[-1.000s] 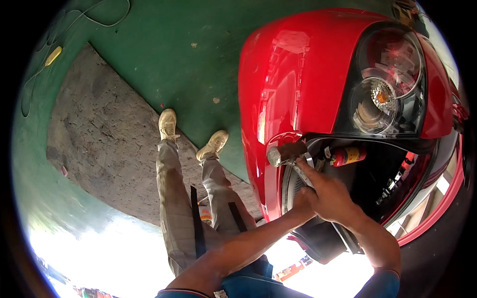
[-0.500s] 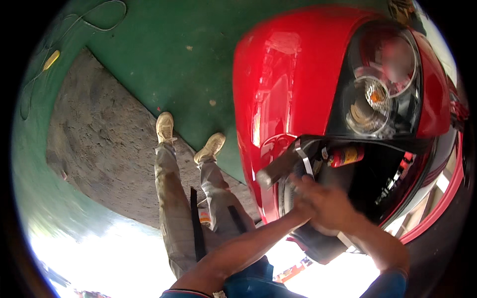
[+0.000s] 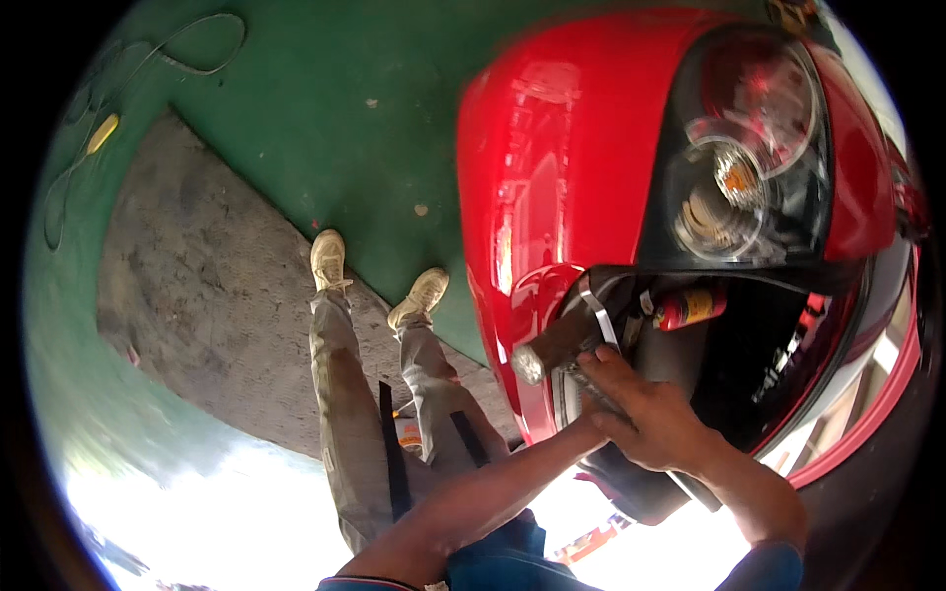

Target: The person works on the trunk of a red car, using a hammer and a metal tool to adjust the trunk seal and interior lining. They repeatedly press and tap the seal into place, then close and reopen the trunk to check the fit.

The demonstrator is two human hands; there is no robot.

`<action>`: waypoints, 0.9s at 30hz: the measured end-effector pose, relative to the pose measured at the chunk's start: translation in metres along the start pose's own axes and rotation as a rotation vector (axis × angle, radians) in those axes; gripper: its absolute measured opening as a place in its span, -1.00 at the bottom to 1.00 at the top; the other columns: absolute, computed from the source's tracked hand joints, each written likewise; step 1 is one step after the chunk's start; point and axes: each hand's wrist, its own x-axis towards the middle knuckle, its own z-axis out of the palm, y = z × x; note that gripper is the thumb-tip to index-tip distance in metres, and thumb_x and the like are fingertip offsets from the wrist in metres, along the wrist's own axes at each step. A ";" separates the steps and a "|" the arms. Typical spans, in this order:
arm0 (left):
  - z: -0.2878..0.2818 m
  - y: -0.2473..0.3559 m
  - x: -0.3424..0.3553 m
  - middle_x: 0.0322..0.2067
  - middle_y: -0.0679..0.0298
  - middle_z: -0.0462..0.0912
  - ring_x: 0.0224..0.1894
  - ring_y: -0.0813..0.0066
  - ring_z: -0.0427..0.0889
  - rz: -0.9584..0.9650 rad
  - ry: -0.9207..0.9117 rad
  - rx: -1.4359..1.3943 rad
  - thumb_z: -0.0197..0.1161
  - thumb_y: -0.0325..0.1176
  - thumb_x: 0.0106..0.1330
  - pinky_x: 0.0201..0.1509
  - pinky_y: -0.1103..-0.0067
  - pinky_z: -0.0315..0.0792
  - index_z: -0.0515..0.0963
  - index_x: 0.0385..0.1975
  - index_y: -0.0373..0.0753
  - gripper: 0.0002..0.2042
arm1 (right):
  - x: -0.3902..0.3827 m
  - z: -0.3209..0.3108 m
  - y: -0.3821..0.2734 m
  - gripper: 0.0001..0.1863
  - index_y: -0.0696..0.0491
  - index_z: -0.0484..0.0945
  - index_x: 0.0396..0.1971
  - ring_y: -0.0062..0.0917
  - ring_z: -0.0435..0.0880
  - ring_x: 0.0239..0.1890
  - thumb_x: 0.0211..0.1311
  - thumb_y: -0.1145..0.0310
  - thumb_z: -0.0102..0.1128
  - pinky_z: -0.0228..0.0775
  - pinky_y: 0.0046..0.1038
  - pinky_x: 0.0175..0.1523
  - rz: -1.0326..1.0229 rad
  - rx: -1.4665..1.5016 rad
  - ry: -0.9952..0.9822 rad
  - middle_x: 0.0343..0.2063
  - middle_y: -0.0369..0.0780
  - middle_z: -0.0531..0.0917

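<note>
My right hand point(image 3: 650, 419) is closed round the handle of a hammer point(image 3: 560, 345), whose thick grey head points to the left over the edge of a red body panel point(image 3: 537, 197). The handle's far end sticks out below the hand. My left forearm reaches in from the lower left, and its hand point(image 3: 598, 416) lies behind the right hand and the handle, with its fingers mostly hidden. A bent silver metal strip point(image 3: 598, 313) stands up just beyond the hammer head, at the panel's opening. What its lower end touches is out of sight.
The red car's headlight point(image 3: 734, 177) is above the dark opening. Inside lies a small red cylinder point(image 3: 688, 307). A worn grey mat point(image 3: 217, 286) covers green floor point(image 3: 335, 108) at the left, with a cable and a yellow piece point(image 3: 102, 134) beside it. A small can point(image 3: 408, 431) stands between my legs.
The hammer head sits slightly lower. My right hand, blurred before, now shows sharply round the handle. The view has shifted a little.
</note>
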 end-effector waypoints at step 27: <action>0.018 -0.002 0.003 -0.31 0.11 0.64 -0.21 0.14 0.69 -0.100 -0.006 0.069 0.23 -0.17 0.34 -0.18 0.34 0.54 0.40 0.14 -0.23 -0.56 | 0.006 0.006 0.029 -0.20 -0.05 0.15 0.50 0.04 0.72 -0.29 0.27 0.29 0.23 0.61 -0.16 -0.30 -0.157 0.060 0.148 -0.07 0.27 0.52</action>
